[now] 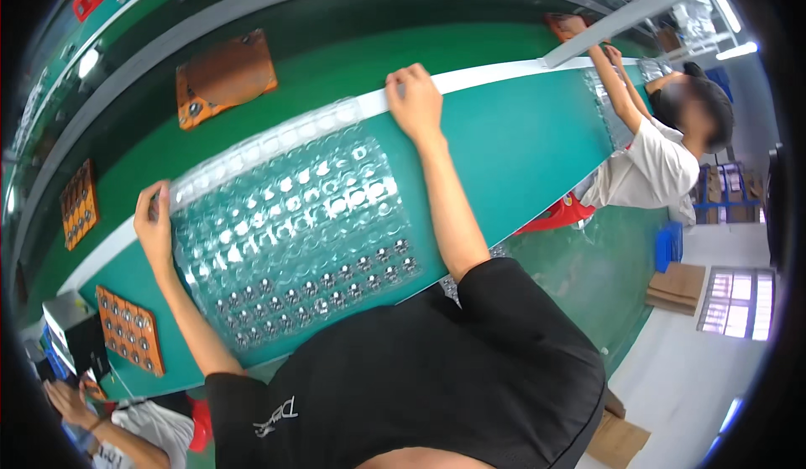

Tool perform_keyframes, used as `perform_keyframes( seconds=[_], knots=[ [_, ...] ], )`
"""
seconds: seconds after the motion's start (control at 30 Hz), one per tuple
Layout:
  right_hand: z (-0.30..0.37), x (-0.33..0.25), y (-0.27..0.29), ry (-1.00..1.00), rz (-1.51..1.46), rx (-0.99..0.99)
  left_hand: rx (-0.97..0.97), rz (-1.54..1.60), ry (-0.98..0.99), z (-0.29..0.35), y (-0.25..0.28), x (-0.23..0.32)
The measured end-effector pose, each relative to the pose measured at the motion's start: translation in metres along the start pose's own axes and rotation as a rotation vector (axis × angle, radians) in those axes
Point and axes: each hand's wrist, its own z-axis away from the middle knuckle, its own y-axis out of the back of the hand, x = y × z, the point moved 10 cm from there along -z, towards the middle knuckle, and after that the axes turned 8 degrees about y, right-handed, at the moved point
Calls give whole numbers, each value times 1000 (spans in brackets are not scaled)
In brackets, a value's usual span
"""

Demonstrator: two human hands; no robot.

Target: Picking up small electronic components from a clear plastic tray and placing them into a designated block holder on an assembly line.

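Note:
A clear plastic blister tray point(285, 204) lies across the green tabletop in front of me. Its nearest rows hold several small dark, shiny metal parts point(327, 281); the cells farther off show only clear plastic. My left hand point(154, 227) is at the tray's far left corner, thumb and fingers closed on its edge. Past the far right corner, my right hand point(415, 106) is over the white strip at the table's far edge, apart from the tray. Its fingers are curled in toward the thumb, and whatever they may hold is hidden.
Orange fixture plates lie on the green belt beyond: one point(227, 78) ahead, another point(80, 204) farther left. A third orange plate with round parts point(130, 330) rests left on my table, near a grey box point(75, 330). Co-workers sit at right point(651, 162) and lower left point(138, 435).

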Motion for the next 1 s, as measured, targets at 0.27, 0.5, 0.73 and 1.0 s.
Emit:
perform_keyframes(
  seconds=[0.27,0.5,0.73,1.0],
  knots=[
    [-1,12,2,-3,46,-52,16,-74,-52,-4,-3,8],
    [-7,27,-2,-86,-50,-64,29,41,-8,-1,-2,17],
    [0,-5,-5,-180,-57,-120,58,0,-19,5,1,16],
    [-1,-9,-10,-156,-79,-118,14,59,-13,4,0,8]
  ],
)
